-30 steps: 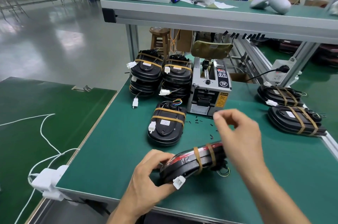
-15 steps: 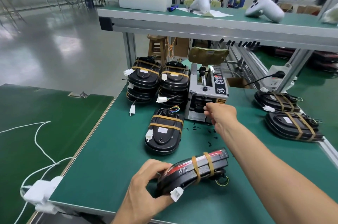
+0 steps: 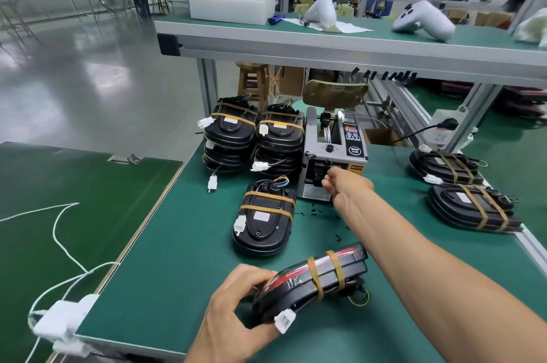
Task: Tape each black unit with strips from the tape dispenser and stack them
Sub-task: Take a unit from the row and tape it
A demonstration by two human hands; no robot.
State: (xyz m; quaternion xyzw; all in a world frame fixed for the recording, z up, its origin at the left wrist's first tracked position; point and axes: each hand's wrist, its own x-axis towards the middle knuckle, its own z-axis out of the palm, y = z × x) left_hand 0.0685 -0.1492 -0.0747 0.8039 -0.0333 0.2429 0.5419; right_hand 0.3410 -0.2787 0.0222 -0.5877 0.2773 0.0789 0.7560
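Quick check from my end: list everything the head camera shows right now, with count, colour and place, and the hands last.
tape dispenser: one, grey, back of the green bench.
stacked units: two piles, black with tan tape, left of the dispenser.
single unit: one, black, two tape bands, lying flat in front of the piles.
held unit: one, black with a red edge, two tape bands, tilted at the near edge.
units at right: two, black, taped, by the right rim.
white connector: one, hanging from the held unit.
upper shelf: one, green-topped, carrying white boxes and white shells.
white cable: one, on the left green table.
left hand: grips the held unit.
right hand: at the dispenser's outlet; any strip is too small to see.
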